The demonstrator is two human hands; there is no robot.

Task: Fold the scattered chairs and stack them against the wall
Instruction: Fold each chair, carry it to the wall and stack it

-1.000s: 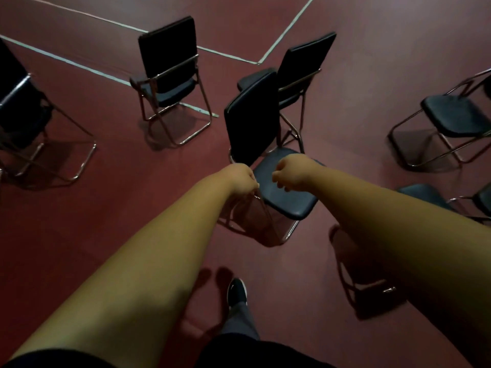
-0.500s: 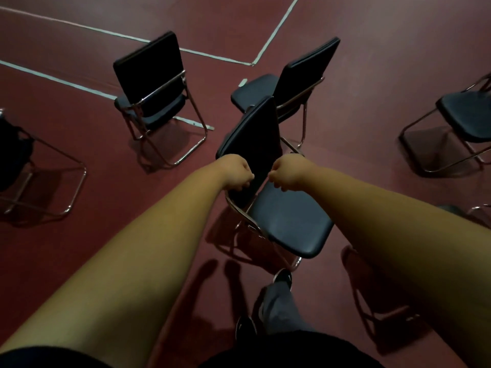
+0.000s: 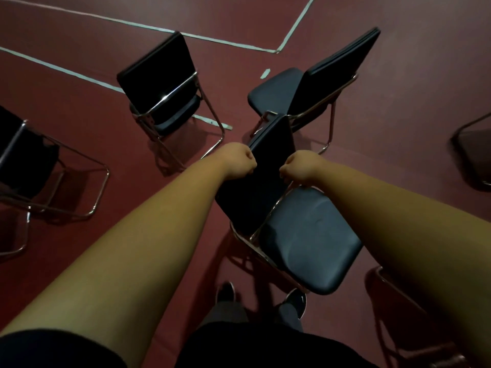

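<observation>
From the head view, both bare arms reach forward and down to the chair right in front of the person, on the dark red floor. The left hand is curled in a fist round the left edge of the chair's black back. The right hand is curled the same way on the right edge, where the chrome tube meets the back. The fingertips of both hands are tucked under and hidden. The chair's seat still juts out toward the person rather than lying flat against the back. Just beyond the chair stands a second chair, open and nearly touching the back's top. Beyond the chair to the left is a third chair, also open, standing on a white floor line. Well left of the chair a fourth chair is cut by the picture's edge, and to the chair's right only part of a fifth chair shows. Below the chair's seat, two dark shoes rest on the floor.
</observation>
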